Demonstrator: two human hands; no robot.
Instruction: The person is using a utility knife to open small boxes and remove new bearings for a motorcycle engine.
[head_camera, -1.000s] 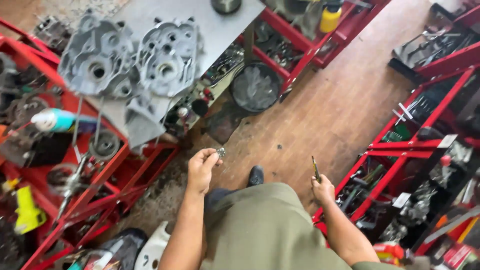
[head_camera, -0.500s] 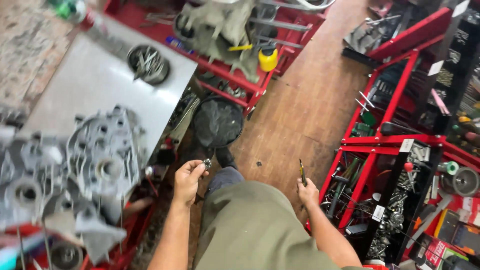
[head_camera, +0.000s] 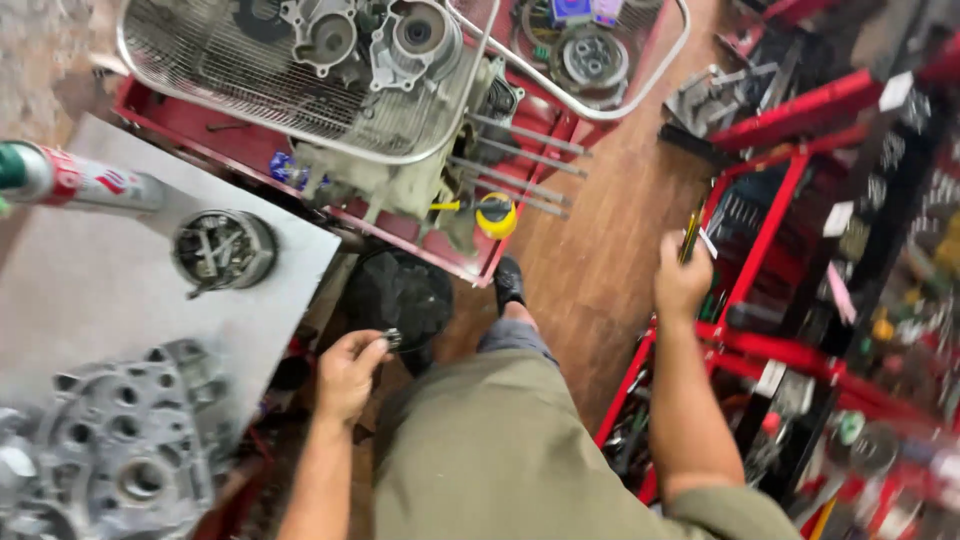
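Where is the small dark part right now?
In the head view, the small dark part is pinched in the left hand, lower centre-left, before the black bucket.

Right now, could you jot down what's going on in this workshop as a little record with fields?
Place: workshop with wooden floor and red metal racks
Left hand: pinches a small dark metal part between its fingertips
Right hand: raised, grips a slim tool with a yellow-green handle
Left side: grey tabletop with an engine casing, a round tin of small parts and a spray can
Ahead: engine block on a red tray, wire basket above
On floor: black bowl near the person's shoe
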